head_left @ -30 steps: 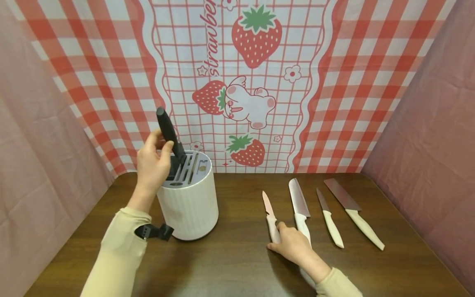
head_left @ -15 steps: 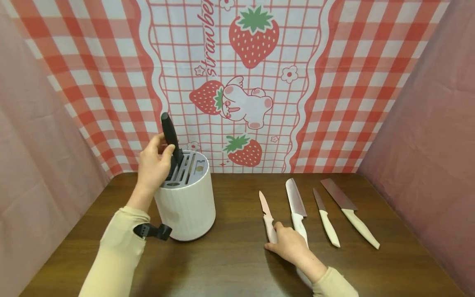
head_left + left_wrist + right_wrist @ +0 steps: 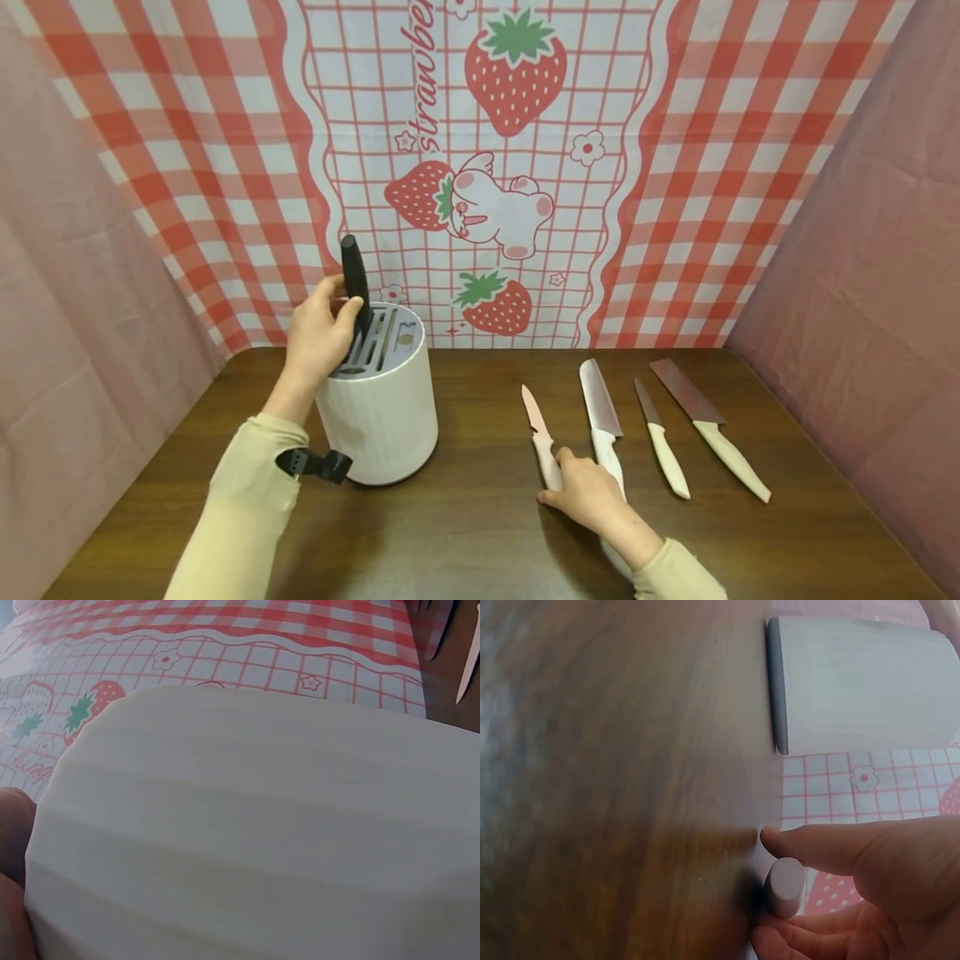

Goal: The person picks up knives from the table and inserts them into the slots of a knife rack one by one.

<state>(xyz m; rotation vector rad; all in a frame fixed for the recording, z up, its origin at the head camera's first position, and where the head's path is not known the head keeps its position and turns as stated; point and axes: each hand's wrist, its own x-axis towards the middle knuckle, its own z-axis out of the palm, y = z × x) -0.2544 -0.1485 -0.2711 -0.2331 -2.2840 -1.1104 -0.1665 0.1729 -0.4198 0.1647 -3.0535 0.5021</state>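
In the head view, the left hand (image 3: 318, 333) pinches the upright black handle (image 3: 354, 267) of a tool whose lower part is inside the white knife block (image 3: 382, 425); its kind is hidden. The block's ribbed wall fills most of the left wrist view. On the table, the right hand (image 3: 588, 492) holds the pale pink handle of a small paring knife (image 3: 535, 412), thumb on one side and fingers on the other. The handle's end (image 3: 786, 889) shows between them in the right wrist view. The knife lies flat, its tip pointing away.
Right of the paring knife lie a wide white-handled knife (image 3: 600, 404), a slim cream-handled knife (image 3: 663, 454) and a cleaver (image 3: 690, 396). A white piece (image 3: 617, 560) shows partly under the right wrist. A strawberry-print cloth (image 3: 502, 192) hangs behind the wooden table (image 3: 465, 533).
The left hand has moved slightly right and down; the black handle stands more upright and lower in the knife block. The right hand and the paring knife have stayed in place.
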